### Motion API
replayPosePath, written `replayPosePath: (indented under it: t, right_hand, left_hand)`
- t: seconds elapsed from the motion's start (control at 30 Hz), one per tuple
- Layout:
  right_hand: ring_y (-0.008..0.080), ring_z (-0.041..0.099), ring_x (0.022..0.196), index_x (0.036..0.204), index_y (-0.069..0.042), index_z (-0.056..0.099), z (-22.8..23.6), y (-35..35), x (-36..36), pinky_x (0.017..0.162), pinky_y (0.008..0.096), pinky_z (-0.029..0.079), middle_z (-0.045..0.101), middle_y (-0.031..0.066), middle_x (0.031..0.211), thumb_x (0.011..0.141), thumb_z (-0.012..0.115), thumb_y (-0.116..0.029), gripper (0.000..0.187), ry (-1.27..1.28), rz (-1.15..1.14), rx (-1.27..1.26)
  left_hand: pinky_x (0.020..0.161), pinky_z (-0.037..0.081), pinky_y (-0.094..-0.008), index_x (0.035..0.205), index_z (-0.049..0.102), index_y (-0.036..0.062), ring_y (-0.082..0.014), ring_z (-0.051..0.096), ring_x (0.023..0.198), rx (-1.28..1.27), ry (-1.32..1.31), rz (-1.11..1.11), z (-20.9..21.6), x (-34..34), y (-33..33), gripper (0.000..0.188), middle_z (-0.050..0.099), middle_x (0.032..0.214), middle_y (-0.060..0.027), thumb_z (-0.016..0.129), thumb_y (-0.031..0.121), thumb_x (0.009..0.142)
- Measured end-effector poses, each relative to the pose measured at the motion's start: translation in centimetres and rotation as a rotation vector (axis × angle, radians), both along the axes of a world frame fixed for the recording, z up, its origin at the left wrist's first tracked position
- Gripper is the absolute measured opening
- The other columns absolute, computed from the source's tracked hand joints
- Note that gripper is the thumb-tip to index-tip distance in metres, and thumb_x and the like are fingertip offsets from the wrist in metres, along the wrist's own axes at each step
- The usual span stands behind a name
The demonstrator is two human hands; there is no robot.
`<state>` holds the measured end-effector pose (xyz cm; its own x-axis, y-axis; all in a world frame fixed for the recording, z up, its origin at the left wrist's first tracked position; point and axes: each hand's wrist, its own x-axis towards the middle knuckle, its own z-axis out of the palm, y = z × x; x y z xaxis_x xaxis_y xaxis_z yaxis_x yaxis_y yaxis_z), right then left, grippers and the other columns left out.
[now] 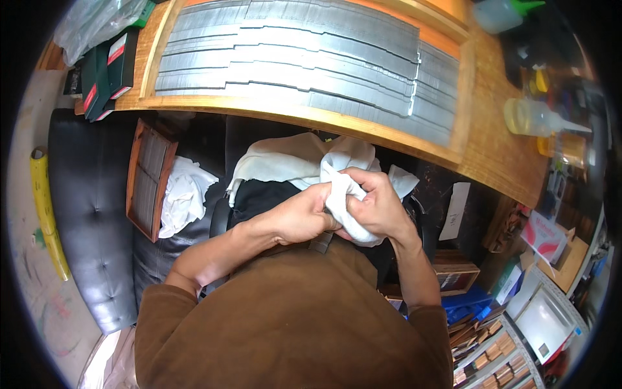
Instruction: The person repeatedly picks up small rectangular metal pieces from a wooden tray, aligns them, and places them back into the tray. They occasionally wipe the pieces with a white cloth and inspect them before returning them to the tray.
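Close in front of my body, a bunched white cloth (338,202) is between my two hands. My left hand (303,214) is closed on its left side, with the fingertips partly hidden. Bent fingers of my right hand (379,206) grip the right side of the same cloth, and a fold loops up between the hands. Whether something small lies inside the cloth is hidden. Another pale cloth (278,157) drapes across my lap just beyond. Past it, a wooden tray (291,111) on the table holds overlapping rows of shiny grey metal strips (291,61).
A wooden box of grey strips (135,181) and a crumpled white cloth (184,198) rest on the black padded seat (91,214) at left. Dark green boxes (121,68) stand at the table's left end. Squeeze bottles (528,118) are at right, above shelves (499,356).
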<state>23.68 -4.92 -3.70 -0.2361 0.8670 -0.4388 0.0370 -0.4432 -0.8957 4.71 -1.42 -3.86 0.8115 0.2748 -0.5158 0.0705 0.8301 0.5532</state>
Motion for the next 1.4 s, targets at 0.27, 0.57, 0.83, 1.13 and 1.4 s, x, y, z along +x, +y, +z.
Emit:
replayPosePath:
  t: [0.27, 0.57, 0.83, 1.13, 1.4]
  right_hand:
    - [0.0142, 0.071, 0.086, 0.106, 0.002, 0.074, -3.7, 0.2, 1.0, 0.073, 0.0302, 0.057, 0.076, 0.0069, 0.099, 0.094, 0.065, -0.002, 0.016, -0.03, -0.219, 0.096]
    - [0.0137, 0.068, 0.09, 0.12, 0.003, 0.068, -0.8, 0.0, 0.4, 0.078, 0.0308, 0.055, 0.074, 0.0086, 0.096, 0.088, 0.073, -0.007, 0.034, 0.013, 0.058, -0.034]
    - [0.0108, 0.064, 0.077, 0.097, 0.004, 0.071, -2.4, -2.3, 1.5, 0.068, 0.0304, 0.053, 0.072, 0.0051, 0.083, 0.1, 0.055, -0.002, 0.016, -0.198, -0.409, 0.208]
    - [0.0435, 0.061, 0.106, 0.113, 0.002, 0.063, 8.1, -8.9, 6.2, 0.092, 0.0453, 0.051, 0.065, 0.025, 0.11, 0.084, 0.075, -0.005, 0.032, -1.1, -0.304, 0.229]
    - [0.0222, 0.072, 0.09, 0.104, -0.001, 0.07, 4.3, -8.6, -0.6, 0.081, 0.0318, 0.059, 0.073, 0.0108, 0.107, 0.085, 0.086, -0.01, 0.027, -0.148, -0.009, 0.289]
  left_hand:
    - [0.094, 0.061, -0.0435, 0.136, 0.05, -0.0016, -0.0287, 0.074, 0.101, -0.231, -0.099, -0.019, -0.2, -0.8, 0.9, 0.044, 0.067, 0.116, -0.0179, 0.057, -0.015, 0.094]
    - [0.097, 0.06, -0.0402, 0.136, 0.054, 0.0004, -0.0246, 0.07, 0.111, -0.071, 0.047, 0.061, 0.2, 0.1, -0.1, 0.05, 0.068, 0.121, -0.0123, 0.054, -0.02, 0.09]
    - [0.095, 0.061, -0.0407, 0.147, 0.044, -0.0016, -0.0283, 0.073, 0.103, -0.173, -0.131, -0.037, 1.2, 0.1, 1.3, 0.056, 0.067, 0.114, -0.0162, 0.057, -0.015, 0.095]
    - [0.095, 0.061, -0.0477, 0.141, 0.047, 0.0, -0.0332, 0.074, 0.103, -0.362, -0.069, 0.272, 1.1, -0.6, 2.8, 0.036, 0.071, 0.11, -0.0172, 0.055, 0.013, 0.108]
    - [0.097, 0.061, -0.05, 0.137, 0.048, 0.0002, -0.035, 0.073, 0.108, -0.255, -0.049, 0.252, 2.6, 2.3, 3.3, 0.034, 0.07, 0.114, -0.0186, 0.054, 0.021, 0.11]
